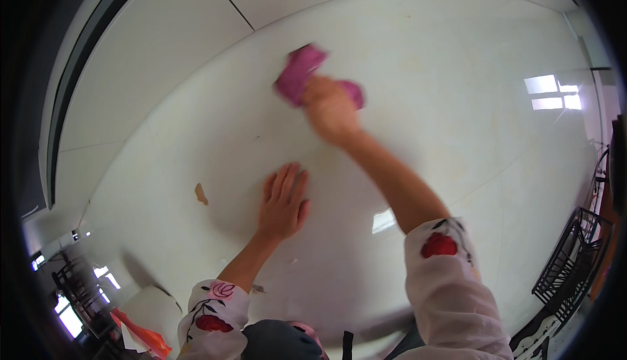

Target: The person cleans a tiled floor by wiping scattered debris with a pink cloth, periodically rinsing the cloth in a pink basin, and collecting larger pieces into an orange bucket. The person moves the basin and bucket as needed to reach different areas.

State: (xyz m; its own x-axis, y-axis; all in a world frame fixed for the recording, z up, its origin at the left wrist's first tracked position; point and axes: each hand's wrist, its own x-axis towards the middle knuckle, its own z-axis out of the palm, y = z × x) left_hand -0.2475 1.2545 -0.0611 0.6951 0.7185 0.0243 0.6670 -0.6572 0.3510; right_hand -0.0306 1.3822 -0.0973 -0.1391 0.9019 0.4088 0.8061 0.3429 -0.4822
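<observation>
My right hand (330, 110) is closed on a pink cloth (300, 73), which bunches out on both sides of the fist against a glossy pale tiled surface (441, 115). Hand and cloth are blurred. Below and to the left of it, my left hand (283, 205) lies palm down on the same tiles with its fingers slightly spread, holding nothing. A small brown patch (201, 194) marks the surface left of that hand. Both forearms come out of white sleeves with embroidered flowers.
A black metal rack (570, 262) stands at the lower right edge. An orange-red and white item (142, 335) is at the lower left, by a pale rounded object (149, 306). Pale panels (142, 66) border the tiles at the top left. Windows reflect in the gloss.
</observation>
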